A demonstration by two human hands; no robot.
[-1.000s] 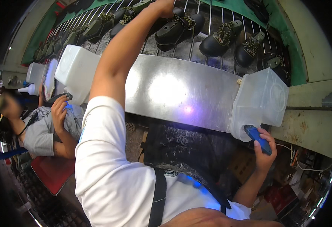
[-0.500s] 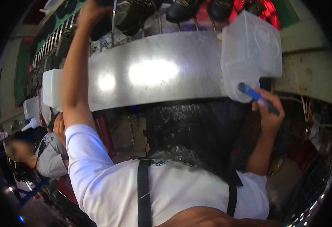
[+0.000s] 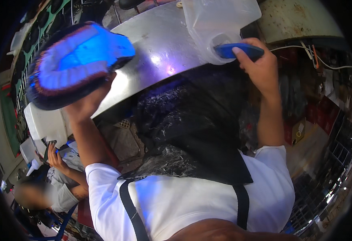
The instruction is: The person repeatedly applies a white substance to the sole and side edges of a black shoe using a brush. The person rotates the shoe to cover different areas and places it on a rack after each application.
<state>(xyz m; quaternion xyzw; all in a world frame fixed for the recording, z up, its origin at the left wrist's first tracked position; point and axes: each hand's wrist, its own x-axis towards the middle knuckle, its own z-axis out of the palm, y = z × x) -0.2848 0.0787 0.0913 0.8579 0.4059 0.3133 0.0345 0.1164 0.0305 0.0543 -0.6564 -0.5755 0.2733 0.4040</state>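
My left hand (image 3: 88, 103) grips a dark lasted shoe upper (image 3: 83, 60) from below. Its underside faces up and glows bright blue, with a reddish-brown edge around it. My right hand (image 3: 261, 66) is closed around the handle of a flat blue brush (image 3: 244, 51). The brush's bristle end sits in the round mouth of a translucent plastic container (image 3: 220, 18), at the far right end of the metal bench. What lies inside that mouth is mostly hidden by the brush.
A curved shiny metal bench (image 3: 152, 44) runs in front of me, with a rack (image 3: 73, 14) of dark shoes beyond it. A white plastic container (image 3: 43, 122) stands at the bench's left end. To the left, another person (image 3: 63, 176) sits working; a white cable (image 3: 332, 64) hangs at right.
My left hand has come back from the shoe rack with a shoe upper in it. My right hand keeps the brush at the container mouth, its handle now lying flatter.
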